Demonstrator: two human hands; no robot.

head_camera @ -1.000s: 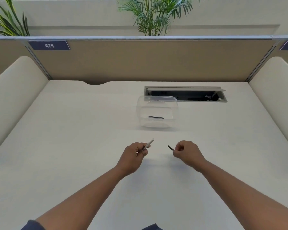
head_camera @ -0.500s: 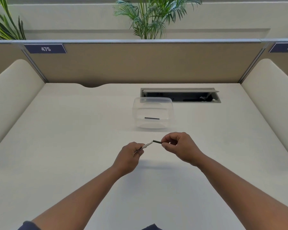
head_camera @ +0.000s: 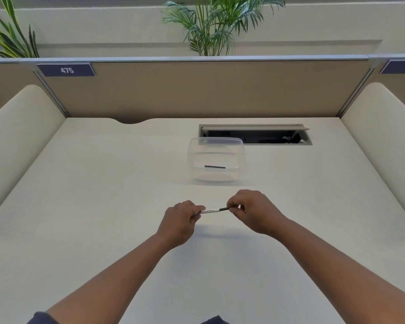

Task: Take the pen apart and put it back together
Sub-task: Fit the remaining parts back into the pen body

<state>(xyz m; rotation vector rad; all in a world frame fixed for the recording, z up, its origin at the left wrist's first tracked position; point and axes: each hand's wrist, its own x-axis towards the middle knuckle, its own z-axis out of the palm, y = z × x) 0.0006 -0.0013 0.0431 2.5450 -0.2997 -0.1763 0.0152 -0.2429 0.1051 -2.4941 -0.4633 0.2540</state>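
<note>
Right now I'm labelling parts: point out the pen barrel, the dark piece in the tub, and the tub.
pen barrel [head_camera: 210, 210], head view, white printed middle.
dark piece [head_camera: 215, 167], head view, its middle.
tub [head_camera: 216, 138], head view, far rim.

On the desk [head_camera: 103, 206], near its middle, stood a container [head_camera: 216, 160] with a thin stick-like part [head_camera: 215, 167] lying crosswise in it. Just behind and to the right of the container, a cable hatch [head_camera: 255, 134] was set into the desk top. In front of the container, above the desk, the left hand [head_camera: 180, 218] and the right hand [head_camera: 250, 210] were level with each other, left and right, and the pen [head_camera: 212, 210] ran crosswise between them, one end at each hand. A partition [head_camera: 197, 90] rose behind the desk, with a number plate [head_camera: 66, 70] at its upper left, and plants [head_camera: 211, 22] stood behind the partition.
</note>
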